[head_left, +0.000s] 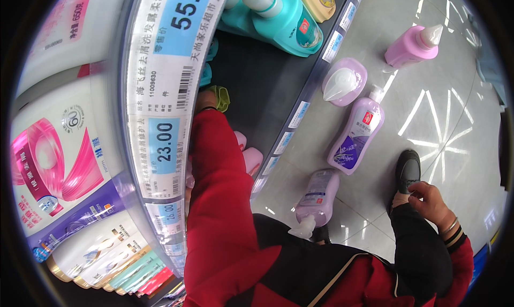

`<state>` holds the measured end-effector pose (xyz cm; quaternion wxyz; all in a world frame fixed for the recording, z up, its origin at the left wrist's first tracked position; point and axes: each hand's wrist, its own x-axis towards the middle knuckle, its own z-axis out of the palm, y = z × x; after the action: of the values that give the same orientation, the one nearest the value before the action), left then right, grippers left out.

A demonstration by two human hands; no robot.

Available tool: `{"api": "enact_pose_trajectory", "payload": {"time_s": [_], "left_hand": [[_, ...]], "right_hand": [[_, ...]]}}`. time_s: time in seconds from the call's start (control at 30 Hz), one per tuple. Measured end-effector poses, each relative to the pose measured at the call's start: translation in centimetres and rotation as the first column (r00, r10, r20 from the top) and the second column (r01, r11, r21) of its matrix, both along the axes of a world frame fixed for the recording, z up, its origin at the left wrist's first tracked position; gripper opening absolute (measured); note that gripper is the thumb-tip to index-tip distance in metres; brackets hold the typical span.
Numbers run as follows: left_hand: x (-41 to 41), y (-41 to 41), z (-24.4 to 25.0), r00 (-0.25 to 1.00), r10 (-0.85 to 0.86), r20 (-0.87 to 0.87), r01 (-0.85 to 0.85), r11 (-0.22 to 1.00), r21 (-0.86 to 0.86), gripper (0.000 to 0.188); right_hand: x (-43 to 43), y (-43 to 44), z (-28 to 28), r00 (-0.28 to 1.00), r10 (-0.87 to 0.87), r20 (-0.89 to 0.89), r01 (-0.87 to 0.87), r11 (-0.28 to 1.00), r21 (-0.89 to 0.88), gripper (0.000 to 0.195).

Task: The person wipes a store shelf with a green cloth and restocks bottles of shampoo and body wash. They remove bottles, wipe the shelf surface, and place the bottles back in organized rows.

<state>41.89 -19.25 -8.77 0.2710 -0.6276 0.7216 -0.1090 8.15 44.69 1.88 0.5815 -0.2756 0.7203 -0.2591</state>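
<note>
My left arm, in a red sleeve, reaches onto a dark lower shelf [263, 92]. Part of my left hand [205, 99] shows past the upper shelf's edge, shut on a crumpled yellow-green cloth [222, 99]. Turquoise pump bottles [287, 23] stand farther along that shelf, and pink bottles [253, 160] sit beside my forearm. By my leg my right hand [431, 204], wearing a bangle, is empty with loosely bent fingers. On the floor, a lilac pump bottle [355, 134] lies on its back near another lilac bottle [317, 198] and an upright one [345, 82].
An upper shelf's price-label strip [164, 86] runs close on the left, with shampoo bottles [56, 154] behind it. A pink bottle [409, 48] is farther off on the grey tiled floor [449, 118]. My black shoe [407, 170] is beside my right hand.
</note>
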Motion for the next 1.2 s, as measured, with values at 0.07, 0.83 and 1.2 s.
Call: {"api": "enact_pose_trajectory", "payload": {"time_s": [0.07, 0.83, 1.2], "left_hand": [[-0.5, 0.6, 0.8, 1.000, 0.004, 0.015, -0.004, 0.999, 0.033, 0.031], [-9.4, 4.3, 3.0, 0.810, -0.139, -0.569, 0.147, 0.989, -0.032, 0.052], [-14.7, 22.8, 6.4, 0.515, -0.251, -0.820, 0.614, 0.775, 0.148, 0.047]], "right_hand": [[-0.1, 0.0, -0.1, 1.000, 0.001, 0.013, -0.001, 1.000, 0.000, 0.023], [0.7, 0.8, 0.0, 1.000, -0.001, 0.030, 0.000, 0.999, 0.039, 0.023], [1.5, -2.8, -1.3, 0.989, 0.149, 0.012, -0.145, 0.979, -0.143, 0.026]]}}
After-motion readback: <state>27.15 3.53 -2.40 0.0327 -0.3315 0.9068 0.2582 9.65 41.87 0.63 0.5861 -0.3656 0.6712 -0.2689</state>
